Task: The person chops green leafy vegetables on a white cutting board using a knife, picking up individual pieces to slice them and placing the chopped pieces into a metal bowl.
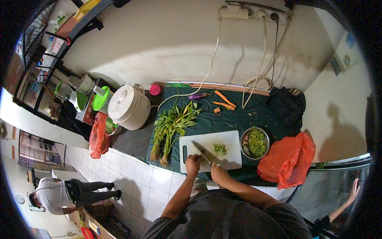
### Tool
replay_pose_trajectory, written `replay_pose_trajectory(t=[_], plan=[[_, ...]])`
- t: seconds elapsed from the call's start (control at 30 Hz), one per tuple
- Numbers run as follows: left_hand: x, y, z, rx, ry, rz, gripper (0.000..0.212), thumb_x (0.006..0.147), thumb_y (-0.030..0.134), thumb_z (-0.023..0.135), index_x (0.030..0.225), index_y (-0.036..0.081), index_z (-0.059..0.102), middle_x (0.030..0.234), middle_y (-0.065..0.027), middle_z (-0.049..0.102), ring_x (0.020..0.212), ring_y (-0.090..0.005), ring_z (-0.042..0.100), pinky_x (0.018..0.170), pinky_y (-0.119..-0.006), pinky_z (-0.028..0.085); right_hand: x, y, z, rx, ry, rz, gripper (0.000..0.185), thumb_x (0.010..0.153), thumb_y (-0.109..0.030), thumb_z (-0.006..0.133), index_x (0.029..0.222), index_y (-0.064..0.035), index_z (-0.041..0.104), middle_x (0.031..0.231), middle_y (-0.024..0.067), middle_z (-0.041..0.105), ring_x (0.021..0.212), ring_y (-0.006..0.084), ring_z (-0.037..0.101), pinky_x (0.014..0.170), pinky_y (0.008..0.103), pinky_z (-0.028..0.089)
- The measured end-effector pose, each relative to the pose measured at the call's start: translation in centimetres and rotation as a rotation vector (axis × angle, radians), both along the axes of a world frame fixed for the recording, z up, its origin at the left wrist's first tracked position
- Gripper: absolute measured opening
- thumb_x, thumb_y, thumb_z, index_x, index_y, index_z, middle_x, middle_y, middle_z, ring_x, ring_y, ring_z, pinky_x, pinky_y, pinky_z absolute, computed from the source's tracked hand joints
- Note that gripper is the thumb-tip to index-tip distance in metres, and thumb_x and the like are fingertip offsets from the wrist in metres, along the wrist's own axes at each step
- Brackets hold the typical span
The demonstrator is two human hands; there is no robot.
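Observation:
A white cutting board point(229, 140) with a handle slot lies on the dark green tablecloth before me. My right hand point(219, 174) grips the handle of a kitchen knife point(201, 151), its blade slanting up and left over the board. To the left, my left hand point(193, 163) is bent with its fingers drawn together at the board's lower left; whether it holds something is hidden. Chopped greens point(220, 149) form a small pile on the board. Just right of the board stands a metal bowl point(267, 140) of chopped green vegetables. Leafy greens with roots point(173, 128) lie left of the board.
Carrots point(224, 105) and a purple eggplant point(197, 96) lie near the wall, by a white cable. A rice cooker point(128, 104) stands left, a red plastic bag point(288, 161) right. Another person point(53, 194) bends over at lower left; someone's raised hand point(353, 191) shows at far right.

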State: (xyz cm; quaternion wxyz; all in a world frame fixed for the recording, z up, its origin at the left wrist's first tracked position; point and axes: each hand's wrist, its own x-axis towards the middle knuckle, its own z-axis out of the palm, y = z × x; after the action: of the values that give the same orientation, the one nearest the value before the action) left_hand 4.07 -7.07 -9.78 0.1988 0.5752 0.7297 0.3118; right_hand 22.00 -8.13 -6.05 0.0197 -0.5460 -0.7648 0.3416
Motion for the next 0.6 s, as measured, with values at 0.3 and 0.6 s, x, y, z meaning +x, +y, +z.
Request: replay_pose_trajectory(t=[0.3,0.6], plan=[[0.5,-0.3,0.9,-0.151,0.117,-0.034,0.014,0.085,0.009,0.061,0.095,0.002,0.067,0.096,-0.0181,0.062,0.087,-0.0385,0.063,0.076,-0.047,0.053,0.0,1.4,0.0,0.108,0.001,0.088,0.016,0.089,-0.005,0.051,0.099,0.0065,0.047,0.066,0.0239,0.063,0.059,0.0379,0.066,0.051,0.0468,0.053],[1.1,-0.5,1.5,-0.148,0.337,-0.200,0.011,0.085,0.011,0.059,0.091,0.003,0.063,0.094,-0.0132,0.058,0.095,-0.0341,0.060,0.075,-0.044,0.054,0.0,1.1,0.3,-0.034,0.019,0.002,0.018,0.091,-0.008,0.046,0.101,0.0072,0.047,0.072,0.0268,0.065,0.066,0.0413,0.067,0.059,0.0517,0.054]])
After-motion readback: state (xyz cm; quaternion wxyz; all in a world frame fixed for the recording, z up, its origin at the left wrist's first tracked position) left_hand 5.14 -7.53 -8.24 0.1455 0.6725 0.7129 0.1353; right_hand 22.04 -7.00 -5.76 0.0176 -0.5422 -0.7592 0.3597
